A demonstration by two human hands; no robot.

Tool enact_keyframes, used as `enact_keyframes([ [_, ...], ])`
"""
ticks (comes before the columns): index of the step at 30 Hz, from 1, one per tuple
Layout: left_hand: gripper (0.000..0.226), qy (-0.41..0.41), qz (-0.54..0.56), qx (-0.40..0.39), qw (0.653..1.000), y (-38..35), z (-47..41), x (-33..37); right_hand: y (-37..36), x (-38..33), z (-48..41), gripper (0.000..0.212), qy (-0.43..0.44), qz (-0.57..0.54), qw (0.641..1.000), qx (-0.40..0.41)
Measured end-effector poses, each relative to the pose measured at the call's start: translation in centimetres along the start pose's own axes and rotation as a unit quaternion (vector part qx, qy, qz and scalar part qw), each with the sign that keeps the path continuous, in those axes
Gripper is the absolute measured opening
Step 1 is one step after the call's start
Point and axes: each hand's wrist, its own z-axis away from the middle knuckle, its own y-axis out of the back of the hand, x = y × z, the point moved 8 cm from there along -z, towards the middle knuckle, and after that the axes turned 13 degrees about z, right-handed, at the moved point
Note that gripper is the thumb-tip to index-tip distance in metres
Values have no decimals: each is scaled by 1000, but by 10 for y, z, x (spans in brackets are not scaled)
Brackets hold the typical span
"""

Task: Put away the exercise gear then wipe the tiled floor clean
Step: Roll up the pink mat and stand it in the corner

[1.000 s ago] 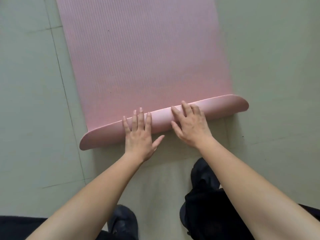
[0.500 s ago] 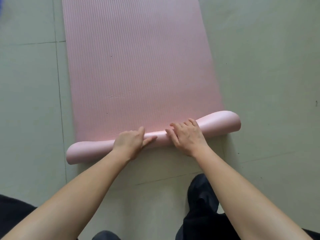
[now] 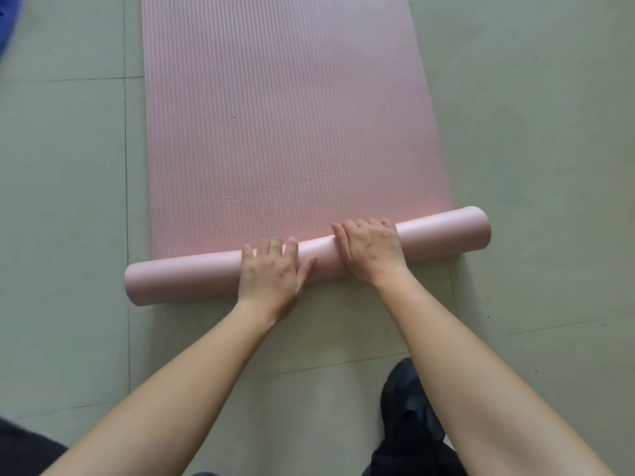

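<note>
Clasping the yoga mat (image 3: 292,132) — its roll fatter than before — left hand (image 3: 271,274) and right hand (image 3: 371,249) keep each grip curled.

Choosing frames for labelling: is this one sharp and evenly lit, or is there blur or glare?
Head view: mat, left hand and right hand sharp in soft, even light, no glare; faint shadow on the floor before the rolled end; blue thing in the top-left corner is blurred.

A black lace-up shoe (image 3: 409,403) is sitting at the lower right, and a blurred blue shape (image 3: 7,25) is showing in the top left corner.
</note>
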Motion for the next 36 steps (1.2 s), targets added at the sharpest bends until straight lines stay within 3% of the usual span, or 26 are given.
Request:
enact_keyframes([
  [5,62,-50,30,-39,998,5,-25,-4,-6,7,-15,56,-23,-15,999,-16],
  [8,66,-38,94,-132,986,0,-43,-11,4,11,5,52,-46,-55,992,101],
  [10,70,-6,117,-197,973,1,-56,-19,2,11,19,46,-34,-59,989,129],
  [12,64,-7,121,-173,977,8,-70,-23,-2,8,22,42,-11,-47,991,126],
  [15,52,-43,82,9,996,39,-75,-19,4,12,3,45,-36,-32,990,132],
  [17,53,-35,78,73,994,49,-60,-18,7,12,-21,58,-52,-22,994,93],
  [20,54,-30,37,56,997,37,-39,-15,7,12,-42,64,-68,-13,995,68],
  [22,55,-33,0,51,998,33,-42,-17,13,12,-40,55,-88,-34,987,127],
  [26,59,-61,35,78,994,61,-72,-12,27,20,-24,51,-99,-77,969,214],
  [33,63,22,74,-104,992,39,-96,-35,29,11,4,55,-43,-47,959,276],
  [34,59,21,72,-92,993,38,-93,-38,28,8,4,52,-39,-41,959,278],
  [36,48,9,69,16,997,52,-86,-37,28,6,-5,50,-53,-31,960,272],
])
